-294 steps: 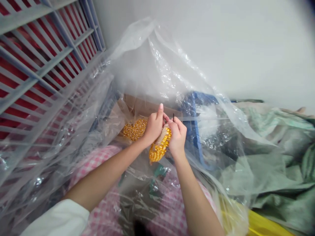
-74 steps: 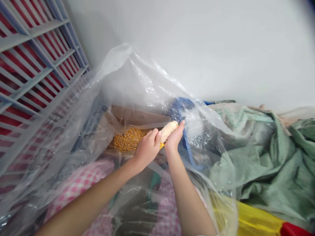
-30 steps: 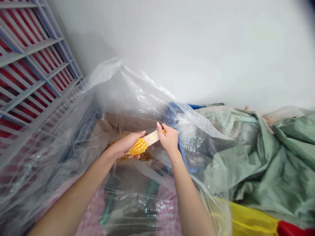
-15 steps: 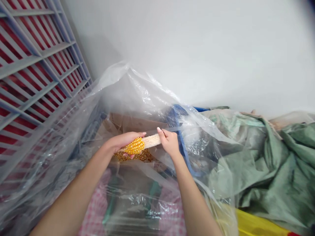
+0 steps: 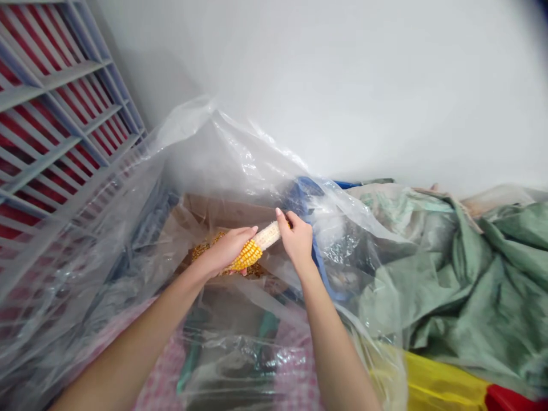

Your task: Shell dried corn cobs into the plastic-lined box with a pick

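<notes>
An ear of corn [image 5: 268,235] is held slantwise between my two hands. My left hand [image 5: 232,248] wraps round its lower end, where yellow kernels still cover the cob. At the upper right end, my right hand [image 5: 297,235] is closed round the cob, its thumb on top. The stretch between the hands is bare and whitish. A few yellow kernels show beside my right fingers. Loose corn kernels [image 5: 201,249] lie below in a cardboard box [image 5: 209,206], partly hidden by my left hand.
Clear plastic sheeting [image 5: 240,148] drapes around the box. A blue crate [image 5: 319,257] stands to its right, near crumpled green cloth [image 5: 462,274] and a yellow item [image 5: 440,379]. At left rises a slatted plastic crate [image 5: 64,142]; a white wall [image 5: 342,85] is behind.
My left hand has shifted right and up along the ear and turned so its back covers more of the kernels. The ear tilts more steeply. The view has moved slightly.
</notes>
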Motion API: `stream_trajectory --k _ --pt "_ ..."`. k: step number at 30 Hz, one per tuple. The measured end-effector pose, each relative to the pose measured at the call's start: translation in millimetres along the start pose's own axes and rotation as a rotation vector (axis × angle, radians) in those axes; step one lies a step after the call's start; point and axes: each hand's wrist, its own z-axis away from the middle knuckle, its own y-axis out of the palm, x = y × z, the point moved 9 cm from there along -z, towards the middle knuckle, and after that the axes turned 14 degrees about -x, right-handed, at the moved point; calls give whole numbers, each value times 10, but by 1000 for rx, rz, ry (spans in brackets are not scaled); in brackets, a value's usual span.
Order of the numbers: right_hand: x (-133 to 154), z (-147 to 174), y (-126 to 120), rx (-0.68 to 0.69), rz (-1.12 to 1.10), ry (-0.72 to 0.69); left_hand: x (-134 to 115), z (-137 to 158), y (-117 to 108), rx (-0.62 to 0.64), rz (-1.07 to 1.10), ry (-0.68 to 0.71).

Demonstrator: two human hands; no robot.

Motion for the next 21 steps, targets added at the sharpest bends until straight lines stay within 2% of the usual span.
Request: stream_trajectory --k 5,10,14,17,21 --pt "57 20 64 110 -90 -212 17 19 14 65 -39 -71" --pt "83 83 134 186 -94 -252 135 -8 -61 94 -77 -243" --pt "120 116 141 209 -156 -246 209 -43 -103 113 -76 -290" --pt "64 112 153 216 -207 -169 222 -59 -134 115 -72 -294" --pt "-147 138 288 212 -346 125 164 -34 -105 143 -49 -297"
